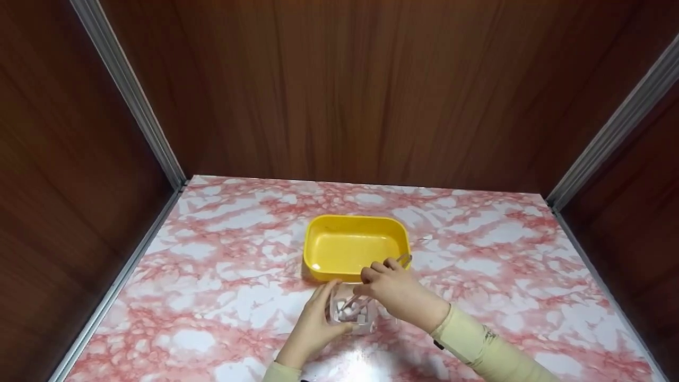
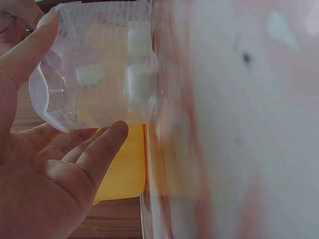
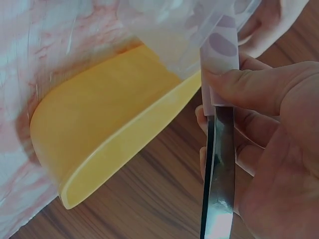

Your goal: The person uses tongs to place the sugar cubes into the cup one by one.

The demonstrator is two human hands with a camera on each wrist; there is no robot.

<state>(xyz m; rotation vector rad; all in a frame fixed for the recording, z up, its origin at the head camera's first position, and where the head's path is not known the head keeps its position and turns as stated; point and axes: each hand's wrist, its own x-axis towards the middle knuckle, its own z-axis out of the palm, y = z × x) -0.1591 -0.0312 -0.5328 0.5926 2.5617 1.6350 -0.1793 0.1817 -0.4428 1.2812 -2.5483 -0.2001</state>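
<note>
My left hand holds a small clear plastic container by its sides, with the thumb on one side and fingers on the other. Several white block-like pieces lie at its bottom. Above the container, my right hand grips a pair of tongs, made of bent shiny metal with pale pink, spotted plastic ends. Those ends reach down into the container among the pieces. Whether they pinch one cannot be told. Just behind the container stands a yellow plastic basin with nothing visible inside.
The tabletop has a red and white marbled pattern. Brown wood-grain panels rise at the back and both sides, with metal rails at the corners.
</note>
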